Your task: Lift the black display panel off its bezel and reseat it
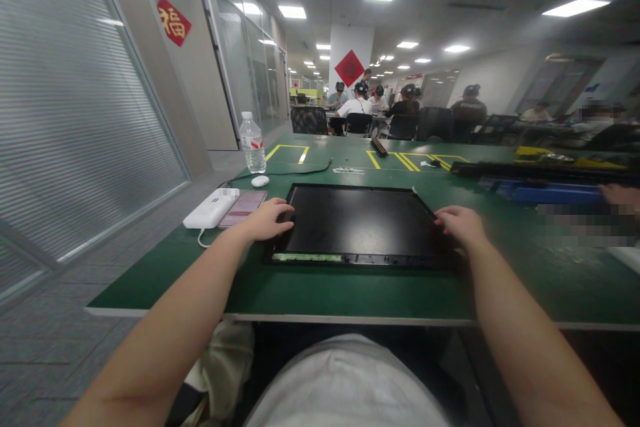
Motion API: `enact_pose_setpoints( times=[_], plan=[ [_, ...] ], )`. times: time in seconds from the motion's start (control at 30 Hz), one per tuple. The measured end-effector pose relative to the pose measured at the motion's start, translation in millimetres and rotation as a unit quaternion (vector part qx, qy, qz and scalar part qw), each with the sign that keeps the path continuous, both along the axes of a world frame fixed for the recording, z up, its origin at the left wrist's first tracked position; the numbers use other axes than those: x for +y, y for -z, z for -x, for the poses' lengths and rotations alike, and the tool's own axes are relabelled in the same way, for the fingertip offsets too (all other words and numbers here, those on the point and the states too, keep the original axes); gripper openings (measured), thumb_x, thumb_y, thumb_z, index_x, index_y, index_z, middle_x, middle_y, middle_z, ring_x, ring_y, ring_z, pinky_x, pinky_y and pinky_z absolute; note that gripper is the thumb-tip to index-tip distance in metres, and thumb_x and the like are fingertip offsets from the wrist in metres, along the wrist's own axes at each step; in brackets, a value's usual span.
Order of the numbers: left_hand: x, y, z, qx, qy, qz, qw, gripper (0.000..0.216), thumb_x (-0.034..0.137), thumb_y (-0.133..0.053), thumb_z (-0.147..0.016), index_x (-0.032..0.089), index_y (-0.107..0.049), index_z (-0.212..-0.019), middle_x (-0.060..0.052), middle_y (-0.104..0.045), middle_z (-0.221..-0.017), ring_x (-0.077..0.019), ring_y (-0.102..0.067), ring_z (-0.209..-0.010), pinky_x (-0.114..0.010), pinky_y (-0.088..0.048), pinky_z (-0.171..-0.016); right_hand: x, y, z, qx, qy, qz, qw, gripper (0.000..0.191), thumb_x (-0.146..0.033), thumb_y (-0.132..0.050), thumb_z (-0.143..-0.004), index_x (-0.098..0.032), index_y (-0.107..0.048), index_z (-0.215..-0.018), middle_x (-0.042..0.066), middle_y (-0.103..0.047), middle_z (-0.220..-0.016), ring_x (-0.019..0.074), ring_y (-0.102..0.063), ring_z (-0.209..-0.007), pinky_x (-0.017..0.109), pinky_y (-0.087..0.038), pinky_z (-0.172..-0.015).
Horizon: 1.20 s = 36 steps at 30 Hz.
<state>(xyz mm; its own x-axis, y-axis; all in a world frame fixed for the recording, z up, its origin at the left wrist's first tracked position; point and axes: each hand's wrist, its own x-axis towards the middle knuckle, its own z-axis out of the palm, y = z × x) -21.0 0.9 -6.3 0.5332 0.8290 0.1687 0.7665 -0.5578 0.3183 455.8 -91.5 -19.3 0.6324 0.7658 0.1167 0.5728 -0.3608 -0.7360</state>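
Note:
A black LCD screen panel [360, 220] lies flat on the green table, set in a thin dark frame, with a green circuit strip [307, 257] along part of its near edge. At its left side, my left hand [273, 219] grips the edge, thumb and fingers bent over the rim. My right hand [461, 225] pinches the panel's right edge, fingertips closed at the frame. The undersides of the fingers are hidden on both sides.
Left of the panel are a white power bank [211, 209], a phone [243, 207], a white earbud case [260, 181] and a water bottle [253, 143]. A black cable [300, 173] runs behind. Rightward, a co-worker's hand [620, 195] is near a blue object [550, 191].

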Motion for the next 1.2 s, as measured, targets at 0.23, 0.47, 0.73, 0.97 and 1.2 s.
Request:
enact_pose_setpoints(
  times=[0.23, 0.47, 0.73, 0.97, 1.2],
  plan=[
    [8, 6.4, 1, 0.031, -0.035, 0.005, 0.999, 0.047, 0.036, -0.054, -0.083, 0.017, -0.070, -0.123, -0.017, -0.065, -0.133, -0.0333, -0.060, -0.123, -0.043, -0.042, -0.110, 2, 0.0, -4, -0.089, 0.022, -0.026, 0.995, 0.021, -0.024, -0.061, -0.074, -0.021, -0.078, -0.086, 0.007, -0.076, -0.085, 0.0216, -0.068, -0.078, 0.030, -0.051, -0.071],
    [6, 5.4, -4, 0.073, -0.038, -0.010, 0.997, 0.042, 0.030, -0.045, -0.088, 0.017, -0.073, -0.117, -0.016, -0.070, -0.125, -0.0317, -0.061, -0.122, -0.041, -0.043, -0.108, 12, 14.0, -15, -0.068, -0.006, 0.045, 0.997, 0.026, -0.018, -0.061, -0.069, -0.022, -0.080, -0.086, 0.005, -0.076, -0.084, 0.0205, -0.067, -0.072, 0.027, -0.050, -0.062],
    [9, 7.8, -6, 0.035, -0.049, -0.006, 0.998, 0.045, 0.020, -0.051, -0.077, 0.019, -0.076, -0.114, -0.015, -0.072, -0.123, -0.0326, -0.062, -0.120, -0.042, -0.044, -0.108, 18, 24.1, -22, -0.069, -0.037, 0.052, 0.996, 0.033, -0.011, -0.058, -0.066, -0.022, -0.080, -0.086, 0.005, -0.077, -0.086, 0.0211, -0.068, -0.075, 0.028, -0.052, -0.066],
    [11, 8.2, -7, 0.039, -0.049, -0.011, 0.998, 0.051, 0.015, -0.049, -0.072, 0.016, -0.076, -0.115, -0.015, -0.071, -0.126, -0.0325, -0.062, -0.120, -0.040, -0.044, -0.108, 17, 23.7, -18, -0.036, -0.054, 0.058, 0.996, 0.040, -0.002, -0.056, -0.063, -0.020, -0.079, -0.090, 0.008, -0.076, -0.094, 0.0233, -0.070, -0.085, 0.030, -0.053, -0.072],
    [14, 7.8, -7, 0.040, -0.040, -0.004, 0.998, 0.050, 0.012, -0.048, -0.071, 0.018, -0.079, -0.110, -0.012, -0.073, -0.124, -0.0320, -0.063, -0.120, -0.038, -0.044, -0.108, 19, 29.1, -23, -0.017, -0.064, 0.028, 0.997, 0.034, -0.008, -0.061, -0.065, -0.021, -0.079, -0.091, 0.010, -0.076, -0.090, 0.0258, -0.071, -0.084, 0.031, -0.055, -0.068]
  ],
)
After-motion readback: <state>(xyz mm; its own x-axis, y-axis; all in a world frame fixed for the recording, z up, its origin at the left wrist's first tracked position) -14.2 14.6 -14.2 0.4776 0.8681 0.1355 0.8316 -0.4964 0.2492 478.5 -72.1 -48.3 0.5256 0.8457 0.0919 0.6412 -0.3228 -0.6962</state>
